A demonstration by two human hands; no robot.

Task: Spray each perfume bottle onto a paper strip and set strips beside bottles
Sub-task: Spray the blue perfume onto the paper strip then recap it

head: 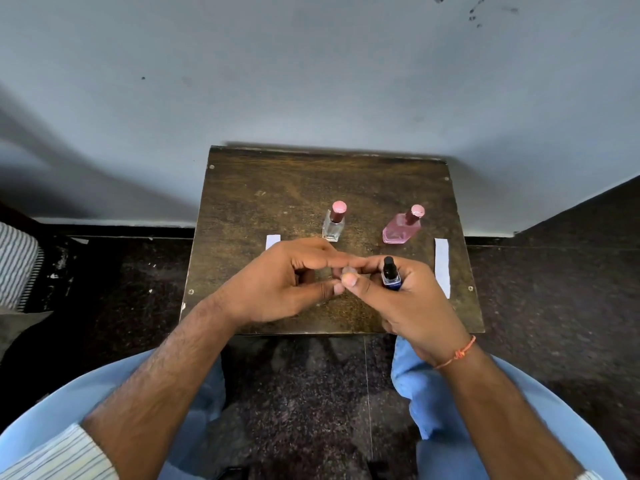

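Note:
My right hand (415, 306) grips a small dark blue perfume bottle (391, 279) with a black spray head, held upright over the table's front. My left hand (277, 282) meets it from the left, and its thumb and forefinger pinch a small clear cap (346, 271) beside the bottle. My right thumb touches that cap too. Behind the hands stand a clear bottle (333, 227) and a pink bottle (401, 231), both with pink caps on. A white paper strip (442, 266) lies at the right edge. Another strip (272, 241) is partly hidden by my left hand.
The small dark wooden table (277, 195) stands against a pale wall (311, 81). My knees in blue trousers (415, 375) are just below its front edge. The floor (554, 289) is dark stone. A striped cloth (17, 261) shows at far left.

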